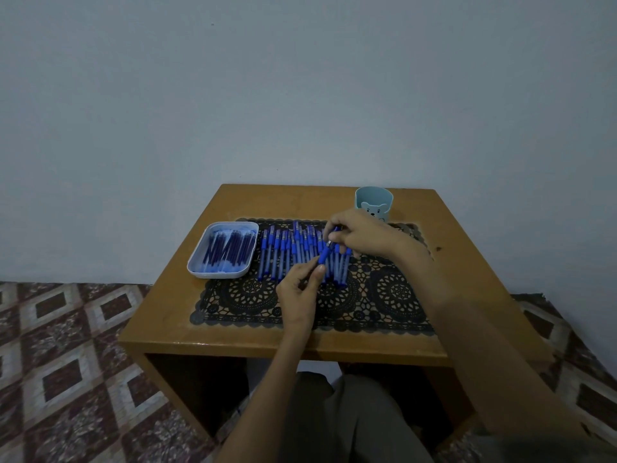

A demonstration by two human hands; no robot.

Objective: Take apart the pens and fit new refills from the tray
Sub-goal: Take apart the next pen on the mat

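Tray (218, 275): sitting well to the left of the left hand, beside the mat's left edge.
Refills (227, 252): lying in a loose dark-blue heap in the tray; too blurred to count.
Pens (283, 253): lying side by side in a row on the mat (384, 295), between the tray and the right hand. The row's right end is hiding under both hands.
Left hand (298, 289): curling its fingers and pinching the lower blue end of one pen between thumb and fingertips.
Held pen (324, 254): slanting up to the right above the row, bridging the two hands. A small metal glint is showing near its middle; I cannot tell whether it is whole or coming apart.
Right hand (364, 232): gripping the pen's upper end, its curled fingers covering that end.
Cup (367, 197): standing just behind the right hand, which is partly covering its bear face.
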